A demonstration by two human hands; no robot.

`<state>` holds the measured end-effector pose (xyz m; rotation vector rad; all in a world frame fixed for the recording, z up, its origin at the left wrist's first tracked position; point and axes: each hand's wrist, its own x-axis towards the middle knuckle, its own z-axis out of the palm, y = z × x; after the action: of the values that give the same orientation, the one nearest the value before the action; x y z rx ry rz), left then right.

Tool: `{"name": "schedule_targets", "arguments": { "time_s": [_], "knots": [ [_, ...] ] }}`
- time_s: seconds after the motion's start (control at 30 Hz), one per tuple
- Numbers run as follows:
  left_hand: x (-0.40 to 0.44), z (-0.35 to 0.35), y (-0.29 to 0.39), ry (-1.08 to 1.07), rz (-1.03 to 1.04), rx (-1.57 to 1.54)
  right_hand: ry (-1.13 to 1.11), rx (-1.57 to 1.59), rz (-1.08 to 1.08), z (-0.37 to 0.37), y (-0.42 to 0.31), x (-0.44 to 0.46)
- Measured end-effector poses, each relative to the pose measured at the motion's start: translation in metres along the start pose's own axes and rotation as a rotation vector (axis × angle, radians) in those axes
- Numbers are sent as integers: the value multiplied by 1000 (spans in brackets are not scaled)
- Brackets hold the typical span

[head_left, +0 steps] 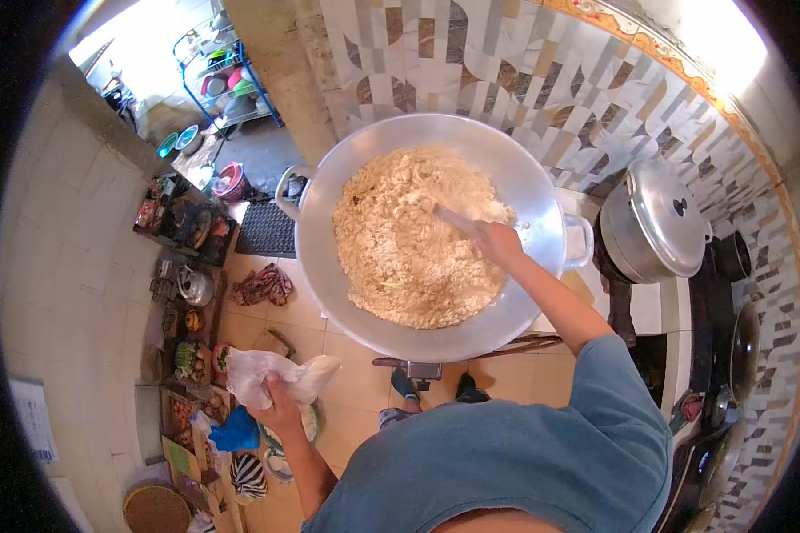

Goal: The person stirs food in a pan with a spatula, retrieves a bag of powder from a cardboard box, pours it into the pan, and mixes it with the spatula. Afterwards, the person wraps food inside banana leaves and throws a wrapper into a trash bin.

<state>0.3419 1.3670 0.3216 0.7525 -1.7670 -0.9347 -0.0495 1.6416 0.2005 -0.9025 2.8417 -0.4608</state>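
A wide silver wok (538,266) with two loop handles fills the middle of the view. In it lies a broad heap of pale, crumbly food (400,249), its grains too small to identify. My right hand (500,243) grips the handle of a flat-looking stirrer (454,219), its far end within the heap. Left of the wok and lower down, my left hand (277,410) is closed on a whitish, translucent plastic bag (280,375). The bag looks partly filled, but its contents cannot be made out.
A big lidded aluminium pot (658,222) stands right of the wok, beside the tiled wall. Along the left wall are a kettle (195,286), crates and a blue bag (235,431). A patterned cloth (262,284) lies on the floor; beyond the doorway stands a dish rack (227,84).
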Motion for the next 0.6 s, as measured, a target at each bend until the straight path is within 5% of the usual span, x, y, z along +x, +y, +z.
{"name": "schedule_targets", "arguments": {
  "time_s": [0.27,0.43,0.6],
  "knots": [
    [-6,14,7,-19,-75,-146,151,-367,-553,-43,-48,-29],
    [7,36,8,-50,-92,-48,60,-272,-581,-108,-58,-101],
    [27,48,-7,-152,-188,-149,-176,-89,-138,-192,-49,-177]
  ]
}}
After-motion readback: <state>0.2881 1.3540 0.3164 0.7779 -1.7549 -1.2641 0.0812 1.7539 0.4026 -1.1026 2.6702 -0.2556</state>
